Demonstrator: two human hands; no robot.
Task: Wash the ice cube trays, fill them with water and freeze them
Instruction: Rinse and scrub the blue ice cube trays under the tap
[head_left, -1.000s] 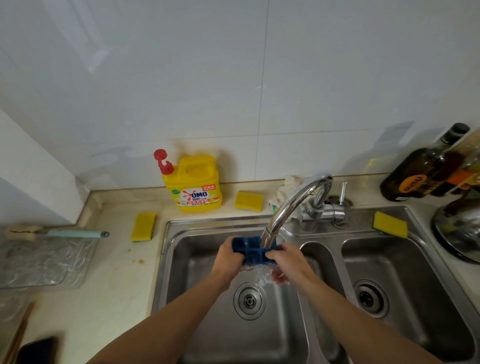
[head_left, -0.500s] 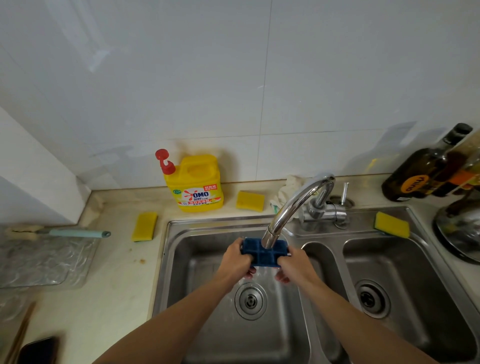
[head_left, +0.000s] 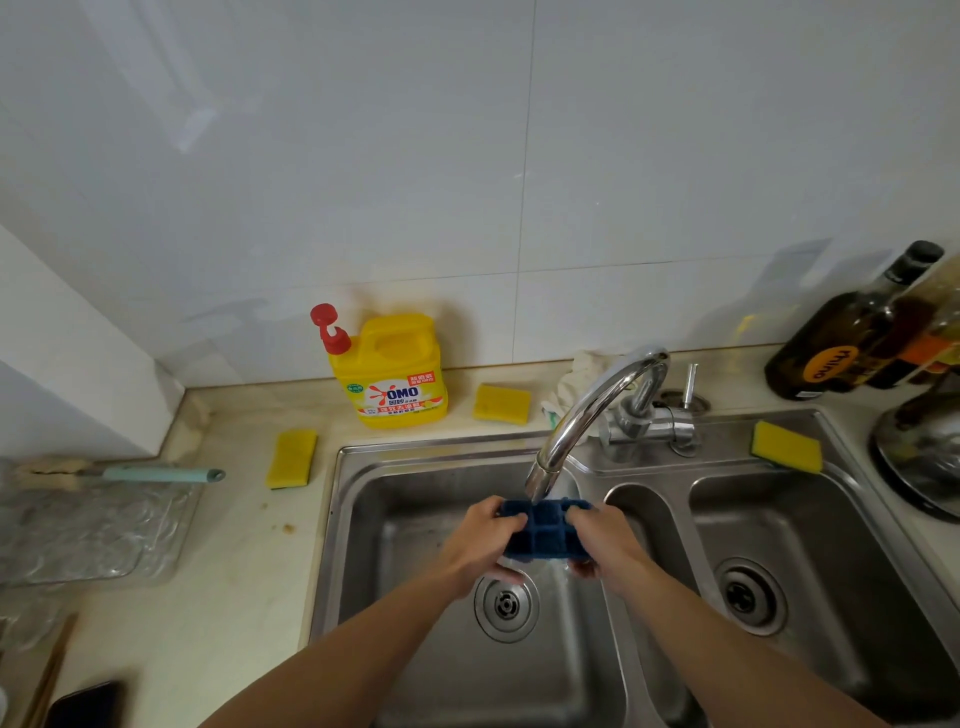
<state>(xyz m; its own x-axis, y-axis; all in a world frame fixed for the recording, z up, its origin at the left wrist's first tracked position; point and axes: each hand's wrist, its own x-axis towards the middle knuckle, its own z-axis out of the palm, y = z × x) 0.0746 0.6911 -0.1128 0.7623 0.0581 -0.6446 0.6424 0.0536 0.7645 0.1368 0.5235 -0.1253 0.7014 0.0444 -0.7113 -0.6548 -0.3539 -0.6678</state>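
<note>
Standing at the double steel sink, the person is holding a small blue ice cube tray over the left basin, right under the mouth of the curved chrome faucet and above the round drain. The tray's long axis is running left to right between the two hands. Its grid of compartments is facing up and a little toward the person, with the far edge sitting higher than the near one. The left hand is gripping the left end, fingers curled over the top edge and thumb tucked underneath. The right hand is doing the same at the right end, fingers wrapped over the rim. A pale blur of water is showing just beneath the tray, though I cannot tell how hard it is running. Behind the sink, on the pale desk, a yellow detergent bottle with a red pump is standing against the tiled wall. One yellow sponge is lying to its left and another to its right, and a third is resting on the sink's back ledge by the right basin. A brush with a teal handle is lying at the far left, and a dark glass bottle is standing at the right edge.
</note>
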